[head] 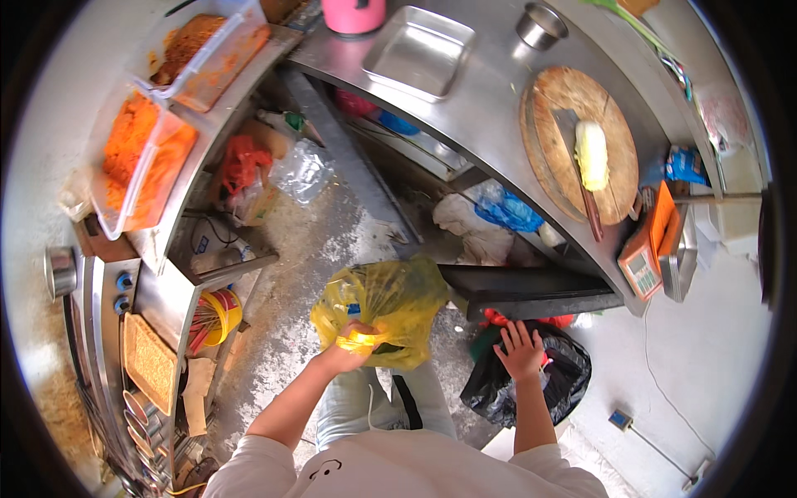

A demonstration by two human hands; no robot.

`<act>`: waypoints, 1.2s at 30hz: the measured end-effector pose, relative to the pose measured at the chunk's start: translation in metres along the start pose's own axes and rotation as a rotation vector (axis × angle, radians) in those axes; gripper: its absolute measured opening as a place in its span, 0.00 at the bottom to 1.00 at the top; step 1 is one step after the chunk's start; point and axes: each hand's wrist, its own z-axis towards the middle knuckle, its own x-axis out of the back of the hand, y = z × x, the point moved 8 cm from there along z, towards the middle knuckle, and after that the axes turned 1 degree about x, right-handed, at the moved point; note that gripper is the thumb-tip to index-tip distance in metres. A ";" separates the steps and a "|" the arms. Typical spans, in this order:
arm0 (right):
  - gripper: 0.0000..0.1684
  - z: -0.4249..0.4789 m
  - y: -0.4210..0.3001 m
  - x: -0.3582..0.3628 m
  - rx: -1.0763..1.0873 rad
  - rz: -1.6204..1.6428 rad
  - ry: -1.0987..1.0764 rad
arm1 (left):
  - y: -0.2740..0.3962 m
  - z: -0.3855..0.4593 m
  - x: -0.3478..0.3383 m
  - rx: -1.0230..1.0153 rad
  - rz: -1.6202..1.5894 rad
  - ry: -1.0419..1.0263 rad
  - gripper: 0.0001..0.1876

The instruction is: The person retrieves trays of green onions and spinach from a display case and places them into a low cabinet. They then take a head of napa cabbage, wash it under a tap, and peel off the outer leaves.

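A filled yellow plastic bag (pixel 405 299) hangs in front of my legs, with my left hand (pixel 355 342) closed around its gathered handles. What lies inside is mostly hidden by the film. My right hand (pixel 520 355) is spread, fingers apart, above a black garbage bag (pixel 563 373) on the floor; whether it touches the bag I cannot tell. On the steel counter, a round wooden chopping board (pixel 613 143) bears a cleaver (pixel 566 134) with a wooden handle. A pale napa cabbage (pixel 590 155) lies on the board, partly over the blade.
A steel tray (pixel 420 53), a steel pot (pixel 540 28) and an orange scale (pixel 641 267) stand on the counter. Plastic tubs of orange food (pixel 134 162) line the left worktop. A yellow bucket (pixel 224 317) sits below. The dark counter frame (pixel 535 289) juts out ahead of my right hand.
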 end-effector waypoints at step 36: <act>0.17 0.007 -0.068 -0.227 0.849 -1.277 0.008 | -0.096 0.124 0.155 0.576 0.417 -0.335 0.24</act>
